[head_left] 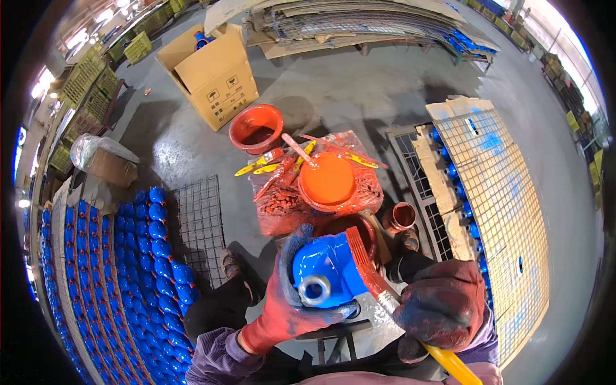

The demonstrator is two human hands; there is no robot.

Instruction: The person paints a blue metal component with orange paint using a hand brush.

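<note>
Low in the middle of the head view, the left hand (282,301), in a red paint-stained glove, is wrapped around a glossy blue cast-metal valve body with a bare grey threaded port (324,269), holding it up over the lap. At the lower right the right hand (443,305), in a dark, paint-caked glove, is closed on a flat paintbrush with a yellow handle and orange-red loaded bristles (378,282), whose bristles lie against the right side of the blue casting. Just above, at frame centre, a round basin full of orange paint (327,181) sits on a paint-spattered plastic sheet (282,205) with spare yellow-handled brushes (260,165); a red empty-looking bowl (255,128) stands to its upper left. Rows of finished blue castings (154,256) fill the lower left, and a wire mesh rack (507,212) covers more at right. The step in hand looks like brushing orange onto the casting's edge; continuing would call for turning the piece in the left hand to present unpainted faces.
</note>
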